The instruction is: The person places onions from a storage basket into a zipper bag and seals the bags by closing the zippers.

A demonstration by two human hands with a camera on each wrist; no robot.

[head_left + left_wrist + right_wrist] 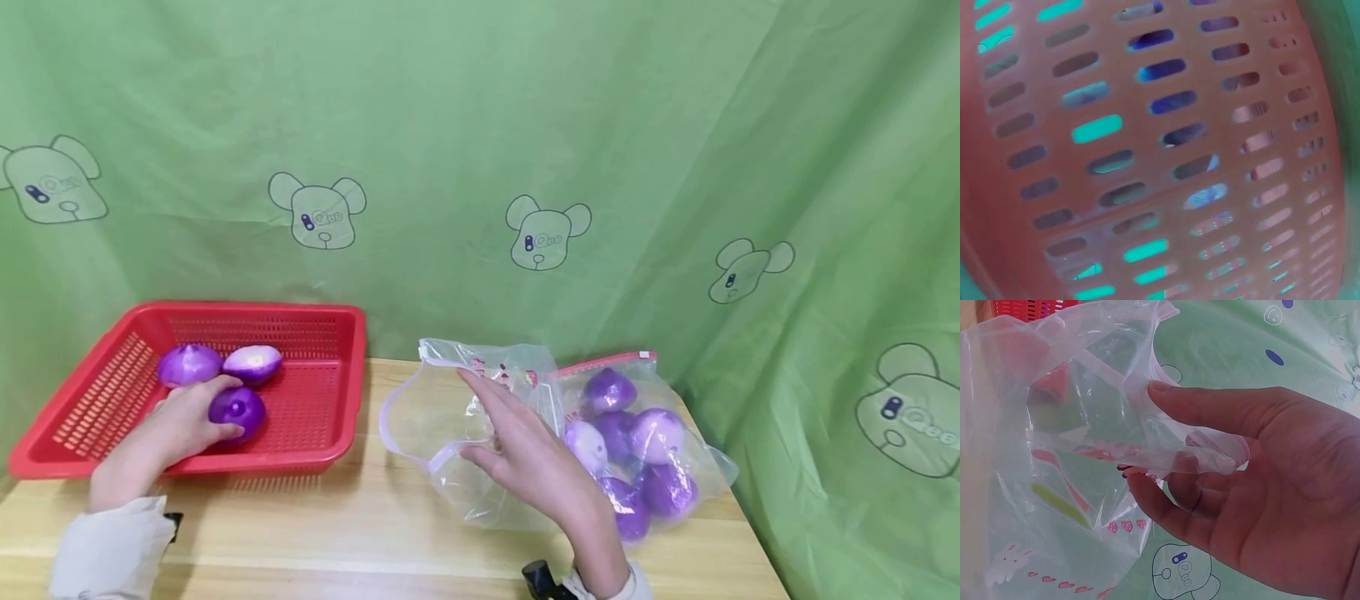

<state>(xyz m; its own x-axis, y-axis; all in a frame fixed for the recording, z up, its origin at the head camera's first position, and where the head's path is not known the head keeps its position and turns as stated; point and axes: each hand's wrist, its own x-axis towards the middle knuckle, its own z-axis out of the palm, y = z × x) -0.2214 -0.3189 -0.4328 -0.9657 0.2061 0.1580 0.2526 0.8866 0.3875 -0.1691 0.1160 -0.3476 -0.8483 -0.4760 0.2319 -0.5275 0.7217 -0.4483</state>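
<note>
My left hand (pixel 176 425) reaches into a red plastic basket (pixel 345 392) and grips a purple onion (pixel 251 414) between thumb and fingers. Behind it in the basket lie another purple onion (pixel 189 367) and a paler purple-and-white onion (pixel 253 363). In the left wrist view the basket's slotted wall (pixel 1116 178) hides the hand. My right hand (pixel 536 458) is at the mouth of a clear zip bag (pixel 1079 506), thumb and fingers spread apart and touching its rim. The bag mouth gapes toward the left. No onion shows inside that bag.
Right of the right hand lies a second clear bag with a red zip strip (pixel 607 362), holding several purple onions (pixel 658 435). Everything sits on a light wooden table (pixel 360 533). A green curtain (pixel 435 150) with bear-head prints hangs behind and at the right.
</note>
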